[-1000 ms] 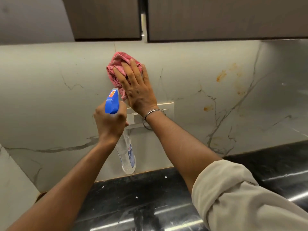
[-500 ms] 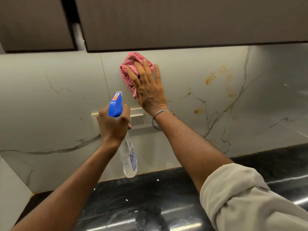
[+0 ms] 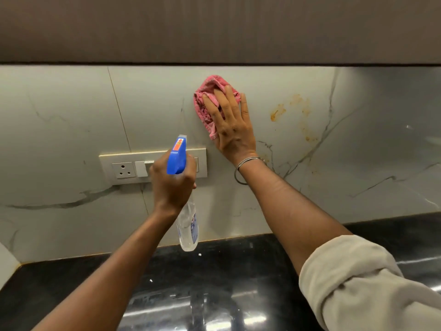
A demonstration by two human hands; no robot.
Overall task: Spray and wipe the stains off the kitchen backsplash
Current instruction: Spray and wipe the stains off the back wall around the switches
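Observation:
My right hand (image 3: 232,126) presses a crumpled pink cloth (image 3: 207,101) flat against the pale marble backsplash (image 3: 71,120), fingers straight and spread over it. Orange-brown stains (image 3: 278,112) mark the wall just right of the cloth, with more spots (image 3: 310,138) lower down. My left hand (image 3: 170,182) grips the neck of a clear spray bottle (image 3: 188,225) with a blue trigger head (image 3: 177,156), its nozzle pointing at the wall.
A white socket and switch plate (image 3: 124,167) is set in the wall behind my left hand. Dark wall cabinets (image 3: 214,27) hang right above the backsplash. A glossy black countertop (image 3: 214,295) runs below, with small white specks on it.
My right hand has slid the cloth to the right along the wall, toward the orange stains. The view has shifted right, and my left hand with the bottle now sits over the switch plate.

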